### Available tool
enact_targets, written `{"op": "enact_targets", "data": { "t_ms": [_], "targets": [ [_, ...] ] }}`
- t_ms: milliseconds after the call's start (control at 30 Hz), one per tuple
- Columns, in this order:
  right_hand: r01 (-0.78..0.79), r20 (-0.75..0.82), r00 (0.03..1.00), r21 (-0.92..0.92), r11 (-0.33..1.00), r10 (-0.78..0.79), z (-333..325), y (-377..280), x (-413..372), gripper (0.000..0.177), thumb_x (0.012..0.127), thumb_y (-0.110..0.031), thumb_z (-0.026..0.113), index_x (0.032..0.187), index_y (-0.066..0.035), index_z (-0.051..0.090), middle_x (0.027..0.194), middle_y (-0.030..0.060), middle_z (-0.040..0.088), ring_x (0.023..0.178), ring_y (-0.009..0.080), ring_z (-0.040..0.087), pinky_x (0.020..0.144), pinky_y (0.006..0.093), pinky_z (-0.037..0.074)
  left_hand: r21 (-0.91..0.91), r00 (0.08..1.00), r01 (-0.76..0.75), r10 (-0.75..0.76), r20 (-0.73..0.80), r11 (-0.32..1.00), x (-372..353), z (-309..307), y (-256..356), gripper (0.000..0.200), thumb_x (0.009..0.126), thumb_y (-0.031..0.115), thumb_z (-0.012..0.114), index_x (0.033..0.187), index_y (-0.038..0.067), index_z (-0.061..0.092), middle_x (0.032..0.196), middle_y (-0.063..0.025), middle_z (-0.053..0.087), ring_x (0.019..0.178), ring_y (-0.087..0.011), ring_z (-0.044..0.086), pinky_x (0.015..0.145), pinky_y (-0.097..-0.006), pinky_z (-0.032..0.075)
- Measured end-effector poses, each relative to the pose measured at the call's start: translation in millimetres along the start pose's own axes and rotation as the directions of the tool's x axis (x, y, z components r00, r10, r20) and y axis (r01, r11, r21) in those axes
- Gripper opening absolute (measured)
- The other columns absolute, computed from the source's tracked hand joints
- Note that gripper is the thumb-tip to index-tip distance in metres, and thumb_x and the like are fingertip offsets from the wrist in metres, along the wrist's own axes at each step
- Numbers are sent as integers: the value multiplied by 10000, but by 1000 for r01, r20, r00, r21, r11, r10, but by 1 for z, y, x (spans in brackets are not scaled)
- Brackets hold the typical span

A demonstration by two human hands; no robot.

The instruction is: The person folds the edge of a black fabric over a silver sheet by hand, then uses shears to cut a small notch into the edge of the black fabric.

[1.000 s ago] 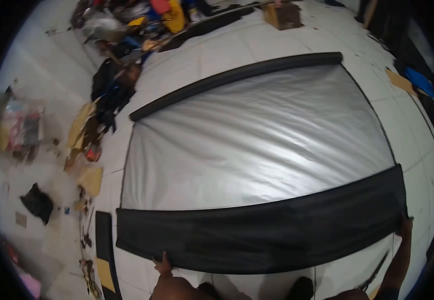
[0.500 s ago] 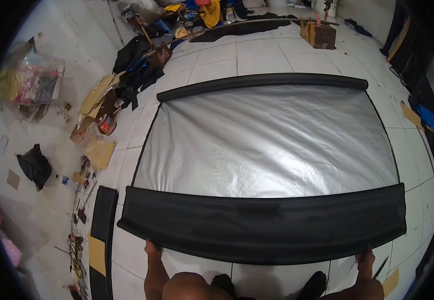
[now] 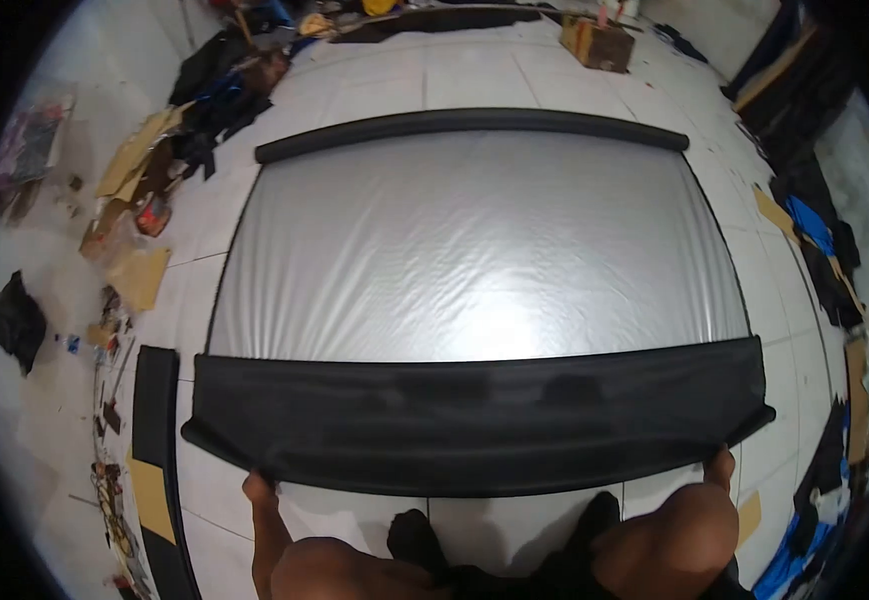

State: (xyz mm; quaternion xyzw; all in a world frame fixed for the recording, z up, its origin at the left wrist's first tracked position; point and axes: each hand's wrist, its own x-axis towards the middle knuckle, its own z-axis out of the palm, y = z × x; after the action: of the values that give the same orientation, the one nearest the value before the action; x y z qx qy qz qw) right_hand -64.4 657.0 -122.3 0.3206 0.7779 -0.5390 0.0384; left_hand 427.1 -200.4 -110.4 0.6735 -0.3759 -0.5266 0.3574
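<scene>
On the white tiled floor (image 3: 475, 80), a wide silver-grey sheet of shiny, wrinkled material (image 3: 475, 250) lay spread flat. Along the near edge of this sheet ran a black folded band (image 3: 475, 425) of the same material, showing its dark back side. It reached from one side of the sheet to the other and was lifted a little above the tiles, with a shadow under it.

The left hand (image 3: 258, 488) was at the near left corner of the band and the right hand (image 3: 722, 468) at the near right corner. Each grip looked clamped on the band's edge, though the fingers were mostly hidden under the material. At the far edge of the sheet lay a long black roll (image 3: 470, 122), touching it along the whole width.

Judging from this, only a narrow near strip was turned over. The much bigger silver part between the band and the roll lay open, so the greater share of the work seemed left.

Left of the sheet, close to its near corner, lay a flat black strip with tan patches (image 3: 155, 440). Further left were brown cardboard pieces (image 3: 140, 275) and a dark crumpled cloth (image 3: 15, 320). Beyond the far edge of the sheet stood a small brown wooden box (image 3: 600, 45). Right of the sheet lay blue and black scraps (image 3: 810, 225).
</scene>
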Motion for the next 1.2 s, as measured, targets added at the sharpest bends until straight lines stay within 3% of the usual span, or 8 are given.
{"op": "enact_targets", "data": {
  "t_ms": [133, 433, 800, 900, 933, 1000, 1067, 1200],
  "targets": [
    [-103, -113, 985, 234, 967, 132, -5, -13, -31, 281, 898, -231, 452, 1002, -1, 575, 949, 87, 601, 811, 199, 584, 685, 291, 472, 366, 996, -92, 83, 41, 926, 16, -64, -44, 225, 817, 174, 538, 883, -33, 597, 812, -121, 623, 695, -237, 599, 583, -353, 486],
    [96, -80, 995, 497, 862, -64, -44, -59, -24, 230, 895, -186, 466, 987, -1, 568, 919, 63, 598, 815, 164, 592, 681, 279, 486, 38, 965, -208, 199, 171, 977, -10, -69, 42, 299, 840, 151, 498, 1064, -44, 536, 929, -123, 623, 761, -222, 621, 642, -338, 512],
    [419, -308, 867, 24, 908, -392, 69, -280, 68, 757, 803, -301, 587, 1375, 65, 252, 980, 168, 550, 776, 223, 555, 667, 341, 466, 394, 901, -419, 429, 68, 818, 26, 137, 229, 679, 781, 152, 578, 1371, -19, 289, 1103, -183, 534, 841, -258, 577, 812, -405, 480],
    [471, -210, 448, -771, 429, -869, 128, -241, 120, 760, 871, -458, 550, 1382, 17, 247, 1235, 302, 499, 1146, 404, 512, 950, 453, 409, 498, 187, -767, 602, 776, -405, 99, 169, 182, 607, 830, 190, 577, 1347, -25, 344, 1177, -225, 515, 961, -363, 545, 972, -466, 363],
    [471, -84, 598, -768, 434, -797, 151, -242, 61, 717, 881, -442, 542, 1363, 21, 281, 1209, 295, 516, 1121, 416, 519, 935, 461, 414, 387, -77, -708, 610, 788, -590, 95, 178, 158, 570, 846, 209, 582, 1326, -25, 381, 1196, -234, 517, 1027, -395, 522, 1000, -482, 328],
    [613, 127, 577, -720, 325, -807, 185, -211, -13, 559, 894, -377, 542, 1287, -2, 412, 1107, 271, 567, 1011, 441, 557, 866, 499, 430, 622, 539, -770, 667, 515, 142, -28, 208, 117, 540, 850, 243, 602, 1294, -17, 436, 1266, -253, 481, 1147, -427, 454, 1003, -492, 322],
    [700, 342, 537, -690, 182, -771, 203, -182, -92, 459, 863, -314, 584, 1219, -35, 507, 1188, 218, 509, 1167, 365, 455, 955, 509, 334, 493, 290, -846, 603, 743, -200, -82, 190, 64, 628, 828, 335, 632, 1339, 39, 417, 1370, -269, 367, 1284, -455, 302, 1050, -567, 204],
    [826, 516, 403, -560, 58, -756, 217, -141, -140, 522, 846, -338, 596, 1268, -52, 487, 1319, 190, 417, 1273, 357, 339, 1039, 517, 234, 462, 372, -882, 464, 804, -94, -132, 196, 41, 741, 836, 362, 614, 1432, 91, 267, 1486, -233, 156, 1374, -433, 117, 1088, -570, 58]
  ]
}}
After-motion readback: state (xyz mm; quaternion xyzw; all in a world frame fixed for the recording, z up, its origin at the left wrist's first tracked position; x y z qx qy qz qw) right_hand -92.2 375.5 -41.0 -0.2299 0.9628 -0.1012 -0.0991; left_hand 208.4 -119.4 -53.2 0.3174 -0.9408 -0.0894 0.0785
